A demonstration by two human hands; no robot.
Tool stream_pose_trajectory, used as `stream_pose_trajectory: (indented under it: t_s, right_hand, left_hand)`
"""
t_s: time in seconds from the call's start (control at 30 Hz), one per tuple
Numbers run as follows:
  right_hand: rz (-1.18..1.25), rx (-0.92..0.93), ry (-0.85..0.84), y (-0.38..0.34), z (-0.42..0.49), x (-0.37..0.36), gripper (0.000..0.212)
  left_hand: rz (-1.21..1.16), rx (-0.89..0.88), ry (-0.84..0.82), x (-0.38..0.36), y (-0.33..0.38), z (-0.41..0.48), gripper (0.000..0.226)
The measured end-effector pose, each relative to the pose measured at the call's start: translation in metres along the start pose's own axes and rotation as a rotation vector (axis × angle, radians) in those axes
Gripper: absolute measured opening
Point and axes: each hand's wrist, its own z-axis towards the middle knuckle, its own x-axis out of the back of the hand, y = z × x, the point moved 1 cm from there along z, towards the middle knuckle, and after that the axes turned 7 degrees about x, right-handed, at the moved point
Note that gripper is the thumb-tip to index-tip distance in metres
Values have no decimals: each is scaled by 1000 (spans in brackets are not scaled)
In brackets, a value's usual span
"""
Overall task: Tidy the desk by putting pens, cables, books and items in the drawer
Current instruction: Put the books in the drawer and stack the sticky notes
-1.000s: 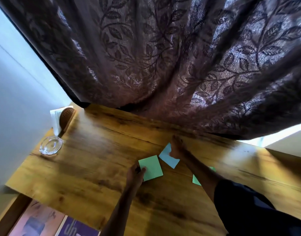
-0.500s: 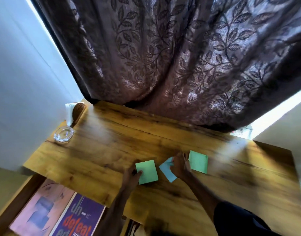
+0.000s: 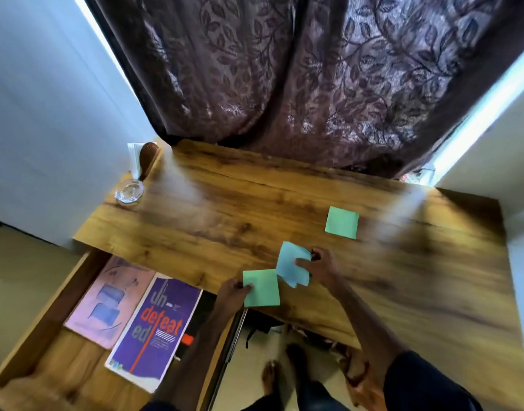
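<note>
Both hands pinch notes, left hand [image 3: 229,295] a green note [image 3: 262,289], right hand [image 3: 323,266] a blue note [image 3: 290,264] whose loose sheets below the pinch could slip free

Books [image 3: 154,327] lie in the drawer [image 3: 68,378], under the desk [image 3: 225,209] at its left.

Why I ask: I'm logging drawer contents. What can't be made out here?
Head view only.
Black item beside the purple book: mostly covered by book and left forearm.
Drawer: near end cut off by the bottom edge.
Purple book's small print: blurred.
</note>
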Motion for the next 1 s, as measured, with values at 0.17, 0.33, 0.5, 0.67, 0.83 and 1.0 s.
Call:
stream_pose_trajectory:
  t_s: [0.17,0.33,0.5,0.67,0.83,1.0]
  right_hand:
    - [324,-89,59,12,-60,-4,36]
    - [398,-34,88,22,-137,-39,46]
    - [442,-54,86,38,-224,-98,54]
    - [431,-56,138,51,-299,-143,40]
    - [434,-86,218,63,-358,-177,40]
    - [442,-74,283,76,-402,-218,40]
  left_hand:
    - [-44,-60,-58,9,-26,-28,18]
    - [-64,-146,-94,28,-67,-67,15]
    - [-24,-272,-99,48,-111,-122,3]
    - [-75,-222,-272,71,-144,-184,20]
    - [-24,-257,-344,87,-177,-216,25]
    - [13,-263,-454,111,-215,-232,32]
